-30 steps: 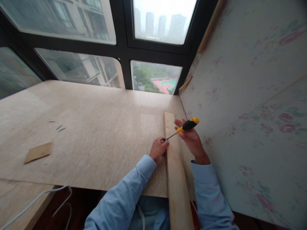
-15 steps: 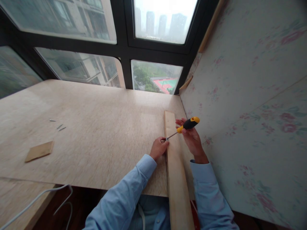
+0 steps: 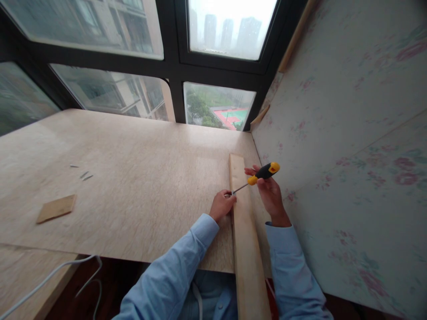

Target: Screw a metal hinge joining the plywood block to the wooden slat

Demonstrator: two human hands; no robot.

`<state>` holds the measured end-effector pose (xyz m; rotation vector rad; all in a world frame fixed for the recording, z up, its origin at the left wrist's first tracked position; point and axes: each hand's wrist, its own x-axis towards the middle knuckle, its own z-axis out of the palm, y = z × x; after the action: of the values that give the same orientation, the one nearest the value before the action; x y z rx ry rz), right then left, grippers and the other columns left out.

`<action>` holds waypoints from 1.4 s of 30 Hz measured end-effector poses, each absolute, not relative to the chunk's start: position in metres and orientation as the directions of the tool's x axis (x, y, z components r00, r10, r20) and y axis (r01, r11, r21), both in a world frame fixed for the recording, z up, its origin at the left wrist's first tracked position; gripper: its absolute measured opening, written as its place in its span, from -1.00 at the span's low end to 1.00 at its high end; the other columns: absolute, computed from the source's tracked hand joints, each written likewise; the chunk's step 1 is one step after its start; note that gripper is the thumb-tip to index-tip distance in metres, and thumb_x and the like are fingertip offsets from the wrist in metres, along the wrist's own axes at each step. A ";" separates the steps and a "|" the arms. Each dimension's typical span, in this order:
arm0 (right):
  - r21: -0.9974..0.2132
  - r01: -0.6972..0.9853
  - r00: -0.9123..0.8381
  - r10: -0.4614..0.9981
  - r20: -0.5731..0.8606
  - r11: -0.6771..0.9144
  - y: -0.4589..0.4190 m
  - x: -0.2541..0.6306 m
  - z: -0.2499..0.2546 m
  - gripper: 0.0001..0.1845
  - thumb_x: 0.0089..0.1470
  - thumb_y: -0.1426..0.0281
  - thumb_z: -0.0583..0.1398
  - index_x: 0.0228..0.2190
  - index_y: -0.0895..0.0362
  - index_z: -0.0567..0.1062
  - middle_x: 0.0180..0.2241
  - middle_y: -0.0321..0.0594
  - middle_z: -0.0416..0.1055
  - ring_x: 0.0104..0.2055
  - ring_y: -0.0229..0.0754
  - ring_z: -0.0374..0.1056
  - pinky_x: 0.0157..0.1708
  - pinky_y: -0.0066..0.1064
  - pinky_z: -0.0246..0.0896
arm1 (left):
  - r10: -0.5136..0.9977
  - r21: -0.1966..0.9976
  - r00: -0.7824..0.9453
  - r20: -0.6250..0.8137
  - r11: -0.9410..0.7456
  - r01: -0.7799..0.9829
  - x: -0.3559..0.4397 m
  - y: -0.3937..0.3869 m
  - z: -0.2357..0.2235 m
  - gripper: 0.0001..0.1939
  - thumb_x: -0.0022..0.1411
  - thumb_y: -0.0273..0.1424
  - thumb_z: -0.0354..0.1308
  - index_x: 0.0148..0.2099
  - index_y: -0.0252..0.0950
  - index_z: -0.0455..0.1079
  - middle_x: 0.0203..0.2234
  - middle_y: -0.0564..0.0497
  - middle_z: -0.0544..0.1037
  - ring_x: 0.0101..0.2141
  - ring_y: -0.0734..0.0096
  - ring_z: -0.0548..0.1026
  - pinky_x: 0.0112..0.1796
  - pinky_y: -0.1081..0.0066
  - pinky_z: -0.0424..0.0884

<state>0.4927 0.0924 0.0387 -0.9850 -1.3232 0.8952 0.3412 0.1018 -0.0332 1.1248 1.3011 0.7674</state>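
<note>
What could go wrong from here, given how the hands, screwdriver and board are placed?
1. The tip of the screwdriver, held in the right hand, is right by the fingertips of the left hand; a slip could jab them.
2. The near end of the board sticks out past the edge of the table, so a knock there might shift it.

This looks like a home, some floors up. Floral wallpaper (image 3: 353, 155) covers one side; windows (image 3: 172, 66) overlook buildings (image 3: 133, 33) and a sports court (image 3: 232, 116).
</note>
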 end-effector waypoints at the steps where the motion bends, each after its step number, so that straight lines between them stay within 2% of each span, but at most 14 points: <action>1: -0.943 -0.033 0.010 0.943 0.332 0.332 0.090 0.492 0.042 -0.46 0.09 0.10 0.23 0.08 -0.03 0.36 0.07 -0.14 0.43 0.14 -0.01 0.31 0.14 -0.01 0.19 | 0.927 0.937 0.160 -0.339 0.317 0.149 0.341 0.102 -0.033 -0.72 0.06 -0.46 0.17 -0.14 -0.39 0.48 -0.39 -0.09 0.59 -0.39 0.38 0.53 -0.39 0.48 0.41; 3: -0.955 -0.095 -0.057 0.956 0.288 0.282 0.087 0.492 0.046 -0.43 0.06 0.15 0.27 0.10 -0.08 0.34 0.15 -0.18 0.35 0.19 -0.01 0.26 0.17 0.01 0.15 | 0.928 0.938 0.161 -0.336 0.315 0.145 0.341 0.102 -0.033 -0.72 0.07 -0.46 0.15 -0.14 -0.39 0.47 -0.39 -0.09 0.59 -0.40 0.39 0.52 -0.41 0.48 0.41; 6: -0.968 -0.064 -0.047 0.968 0.248 0.245 0.088 0.492 0.044 -0.47 -0.01 0.18 0.33 0.01 -0.02 0.43 0.03 -0.17 0.47 0.09 0.00 0.37 0.12 0.03 0.21 | 0.925 0.936 0.163 -0.343 0.323 0.138 0.342 0.102 -0.032 -0.74 0.07 -0.46 0.13 -0.15 -0.39 0.46 -0.40 -0.09 0.58 -0.44 0.42 0.51 -0.46 0.51 0.38; 9: -0.959 0.040 0.122 0.951 0.284 0.281 0.094 0.492 0.034 -0.57 -0.19 0.20 0.43 -0.24 0.06 0.53 -0.23 -0.19 0.59 -0.13 -0.01 0.49 0.00 -0.01 0.34 | 0.912 0.927 0.175 -0.371 0.352 0.127 0.341 0.102 -0.031 -0.73 0.06 -0.45 0.15 -0.14 -0.40 0.45 -0.43 -0.06 0.56 -0.48 0.45 0.48 -0.53 0.54 0.33; 13: -0.929 0.121 0.304 0.878 0.371 0.351 0.101 0.489 0.023 -0.48 -0.42 0.15 0.49 -0.40 0.08 0.46 -0.37 -0.21 0.57 -0.26 -0.02 0.49 -0.09 -0.05 0.38 | 0.902 0.921 0.186 -0.389 0.372 0.116 0.341 0.102 -0.030 -0.71 0.07 -0.43 0.18 -0.13 -0.40 0.44 -0.43 -0.06 0.55 -0.50 0.48 0.46 -0.57 0.58 0.29; 16: -0.923 0.129 0.224 0.896 0.383 0.363 0.100 0.487 0.026 -0.51 -0.24 0.04 0.41 -0.33 0.07 0.47 -0.27 -0.15 0.56 -0.15 0.02 0.47 -0.06 -0.06 0.35 | 0.902 0.920 0.189 -0.389 0.372 0.119 0.341 0.102 -0.030 -0.74 0.09 -0.43 0.17 -0.14 -0.40 0.44 -0.42 -0.06 0.55 -0.52 0.51 0.44 -0.58 0.61 0.27; 19: -0.940 0.039 0.020 0.941 0.339 0.338 0.094 0.488 0.036 -0.46 -0.01 -0.05 0.23 -0.09 0.01 0.46 0.01 -0.10 0.46 0.09 0.04 0.35 0.05 -0.04 0.28 | 0.893 0.913 0.193 -0.407 0.394 0.104 0.342 0.103 -0.030 -0.74 0.12 -0.41 0.15 -0.13 -0.40 0.44 -0.40 -0.06 0.56 -0.52 0.52 0.44 -0.58 0.61 0.29; 22: -0.961 -0.090 -0.139 0.952 0.271 0.260 0.088 0.491 0.044 -0.35 0.00 -0.02 0.24 0.10 -0.10 0.33 0.19 -0.18 0.29 0.24 0.02 0.19 0.16 0.03 0.15 | 0.886 0.906 0.192 -0.422 0.411 0.097 0.342 0.103 -0.030 -0.73 0.16 -0.38 0.12 -0.10 -0.40 0.43 -0.38 -0.07 0.56 -0.50 0.50 0.46 -0.57 0.61 0.31; 25: -0.965 -0.135 -0.180 0.953 0.245 0.223 0.087 0.494 0.046 -0.38 -0.02 0.06 0.29 0.08 -0.11 0.37 0.21 -0.23 0.27 0.27 0.00 0.13 0.24 0.05 0.04 | 0.883 0.903 0.191 -0.429 0.417 0.098 0.342 0.104 -0.030 -0.73 0.17 -0.39 0.10 -0.09 -0.40 0.42 -0.38 -0.07 0.56 -0.48 0.49 0.47 -0.57 0.61 0.32; 29: -0.967 -0.108 -0.044 0.970 0.238 0.233 0.091 0.495 0.038 -0.55 -0.07 0.19 0.36 -0.10 0.00 0.51 -0.04 -0.18 0.51 0.07 0.01 0.38 0.14 0.02 0.19 | 0.881 0.904 0.205 -0.427 0.420 0.078 0.342 0.103 -0.030 -0.72 0.16 -0.41 0.09 -0.09 -0.40 0.41 -0.37 -0.08 0.56 -0.48 0.46 0.48 -0.57 0.57 0.34; 31: -0.962 -0.063 0.105 0.960 0.259 0.267 0.095 0.494 0.033 -0.62 -0.18 0.24 0.43 -0.26 0.04 0.55 -0.24 -0.22 0.58 -0.13 -0.02 0.48 0.00 -0.02 0.32 | 0.877 0.902 0.212 -0.431 0.425 0.075 0.342 0.103 -0.030 -0.73 0.14 -0.41 0.11 -0.10 -0.39 0.41 -0.38 -0.07 0.55 -0.50 0.47 0.47 -0.57 0.56 0.35; 33: -0.954 -0.006 0.234 0.928 0.290 0.299 0.099 0.493 0.028 -0.62 -0.32 0.27 0.48 -0.40 0.07 0.53 -0.35 -0.24 0.58 -0.26 -0.06 0.49 -0.14 -0.11 0.38 | 0.875 0.901 0.216 -0.433 0.428 0.070 0.342 0.103 -0.029 -0.73 0.13 -0.41 0.12 -0.11 -0.39 0.42 -0.40 -0.06 0.54 -0.52 0.47 0.46 -0.57 0.55 0.36; 36: -0.944 0.034 0.284 0.902 0.324 0.328 0.101 0.490 0.026 -0.58 -0.43 0.25 0.51 -0.47 0.08 0.52 -0.40 -0.24 0.55 -0.32 -0.09 0.46 -0.23 -0.19 0.38 | 0.878 0.902 0.208 -0.430 0.424 0.075 0.341 0.102 -0.027 -0.73 0.12 -0.42 0.13 -0.11 -0.40 0.42 -0.41 -0.05 0.54 -0.55 0.49 0.44 -0.58 0.54 0.35; 42: -0.900 -0.062 0.335 0.859 0.387 0.430 0.098 0.486 0.034 -0.55 -0.39 0.11 0.47 -0.45 0.07 0.52 -0.42 -0.23 0.53 -0.34 -0.09 0.45 -0.25 -0.20 0.35 | 0.892 0.912 0.189 -0.410 0.395 0.113 0.341 0.102 -0.029 -0.70 0.14 -0.39 0.14 -0.08 -0.41 0.43 -0.42 -0.04 0.54 -0.54 0.51 0.42 -0.56 0.57 0.34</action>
<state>0.4855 0.0980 0.0340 -0.9363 -1.0551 0.7319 0.3409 0.1024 -0.0289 1.0391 1.2744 0.7167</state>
